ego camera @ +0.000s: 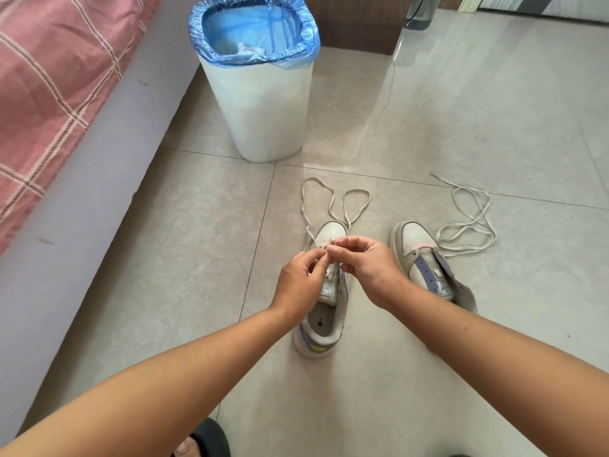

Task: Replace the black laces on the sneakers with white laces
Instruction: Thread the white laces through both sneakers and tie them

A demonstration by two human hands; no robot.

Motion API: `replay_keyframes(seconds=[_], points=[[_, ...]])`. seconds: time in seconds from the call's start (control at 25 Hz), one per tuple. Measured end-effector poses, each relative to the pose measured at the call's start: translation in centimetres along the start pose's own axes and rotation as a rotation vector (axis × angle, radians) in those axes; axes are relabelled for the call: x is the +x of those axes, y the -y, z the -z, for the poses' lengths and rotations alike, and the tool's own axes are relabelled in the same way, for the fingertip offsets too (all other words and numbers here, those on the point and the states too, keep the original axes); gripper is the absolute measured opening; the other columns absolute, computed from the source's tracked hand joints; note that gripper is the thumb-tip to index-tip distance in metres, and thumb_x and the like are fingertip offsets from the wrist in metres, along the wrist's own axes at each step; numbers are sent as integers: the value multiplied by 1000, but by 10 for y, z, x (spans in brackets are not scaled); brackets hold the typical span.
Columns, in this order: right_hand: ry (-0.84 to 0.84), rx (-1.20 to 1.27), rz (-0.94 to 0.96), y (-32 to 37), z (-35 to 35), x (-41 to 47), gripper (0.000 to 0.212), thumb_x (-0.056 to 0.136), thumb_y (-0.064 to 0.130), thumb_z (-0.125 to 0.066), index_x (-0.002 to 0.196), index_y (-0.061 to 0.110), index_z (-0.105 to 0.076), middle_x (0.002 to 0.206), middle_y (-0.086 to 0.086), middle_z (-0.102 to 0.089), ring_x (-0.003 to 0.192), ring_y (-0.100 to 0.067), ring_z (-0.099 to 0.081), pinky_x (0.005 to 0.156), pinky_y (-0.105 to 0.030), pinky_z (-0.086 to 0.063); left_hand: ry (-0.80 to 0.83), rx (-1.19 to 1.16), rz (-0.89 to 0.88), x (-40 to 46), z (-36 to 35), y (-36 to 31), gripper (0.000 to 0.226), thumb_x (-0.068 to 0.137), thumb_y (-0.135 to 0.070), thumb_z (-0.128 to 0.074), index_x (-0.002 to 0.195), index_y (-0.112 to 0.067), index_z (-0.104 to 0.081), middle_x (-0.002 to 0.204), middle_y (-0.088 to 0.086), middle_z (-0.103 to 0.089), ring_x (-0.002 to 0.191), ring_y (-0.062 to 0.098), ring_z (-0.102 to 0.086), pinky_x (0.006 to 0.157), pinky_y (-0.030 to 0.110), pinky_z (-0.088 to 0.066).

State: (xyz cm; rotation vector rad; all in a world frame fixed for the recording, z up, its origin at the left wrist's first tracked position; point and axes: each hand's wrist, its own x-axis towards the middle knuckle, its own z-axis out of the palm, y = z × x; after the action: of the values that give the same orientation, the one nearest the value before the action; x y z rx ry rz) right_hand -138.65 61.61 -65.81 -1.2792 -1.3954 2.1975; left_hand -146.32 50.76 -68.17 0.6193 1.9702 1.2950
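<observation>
left hand (298, 280): over left sneaker (324, 291), fingers curled, pinching the white lace (334, 201) at the lower eyelets; fingertips bunched, exact grip point hard to make out
right hand (365, 262): fingers curled, thumb and forefinger pinching the same lace just beside the left hand's fingers; lace end between the two hands too small to read
left sneaker: upright on tile floor (461, 110), toe pointing away, tongue and throat mostly hidden by both hands; heel and insole visible below the wrists
white lace: runs from the hands out past the toe, two loose loops lying on the floor in front of the shoe; how many eyelets are threaded cannot be told
right sneaker (425, 258): near the right of the first, unlaced, purple eyelet strips open; heel end partly covered by right forearm
second white lace (468, 222): loose tangle on the floor touching the right sneaker's toe side, one end trailing away
bin (260, 94): white, blue bag liner, behind the shoes, white scrap inside, contents otherwise unclear
bed (49, 77): pink checked cover, left edge, cut off by frame
black slipper (207, 438): on a foot, bottom edge, cut off
top right: blue-grey object and furniture, cropped, cannot identify
</observation>
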Motion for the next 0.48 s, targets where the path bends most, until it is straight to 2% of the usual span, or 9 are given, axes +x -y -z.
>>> replay_keyframes(seconds=[0.12, 0.28, 0.32, 0.4, 0.48], points=[[29, -13, -21, -1, 2, 4, 12, 78, 2, -71, 85, 11, -67, 72, 3, -70, 64, -4, -63, 70, -20, -44, -1, 77, -51, 0, 1, -1, 18, 94, -22, -55, 106, -22, -69, 93, 6, -63, 83, 12, -58, 75, 22, -46], [88, -80, -27, -5, 1, 6, 10, 79, 4, -71, 88, 9, -71, 74, 1, -69, 67, -5, -60, 72, -20, -44, 9, 278, -88, 0, 3, 0, 24, 95, -24, -52, 116, -25, -64, 85, -7, -50, 87, 17, -54, 76, 24, -42], [93, -81, -16, -5, 0, 5, 9, 79, 4, -71, 86, 8, -70, 74, 0, -68, 65, -4, -59, 68, -17, -44, -5, 337, -113, -2, 3, 0, 28, 96, -27, -50, 122, -24, -60, 92, -7, -50, 95, 20, -55, 82, 27, -43], [85, -111, 41, -4, -2, 1, 6, 79, 4, -71, 83, 9, -69, 81, -4, -69, 65, 0, -60, 64, -13, -45, -72, 501, -159, -12, -3, 4, 57, 93, -45, -41, 141, -16, -38, 128, 4, -42, 123, 24, -43, 100, 35, -37], [56, -268, 157, -3, -4, -3, 7, 80, 5, -71, 80, 11, -68, 87, -10, -69, 73, -5, -62, 71, -17, -50, -17, 673, -82, -23, -14, 7, 100, 76, -75, -17, 150, -8, -9, 153, 11, -13, 142, 23, -16, 111, 37, -22]])
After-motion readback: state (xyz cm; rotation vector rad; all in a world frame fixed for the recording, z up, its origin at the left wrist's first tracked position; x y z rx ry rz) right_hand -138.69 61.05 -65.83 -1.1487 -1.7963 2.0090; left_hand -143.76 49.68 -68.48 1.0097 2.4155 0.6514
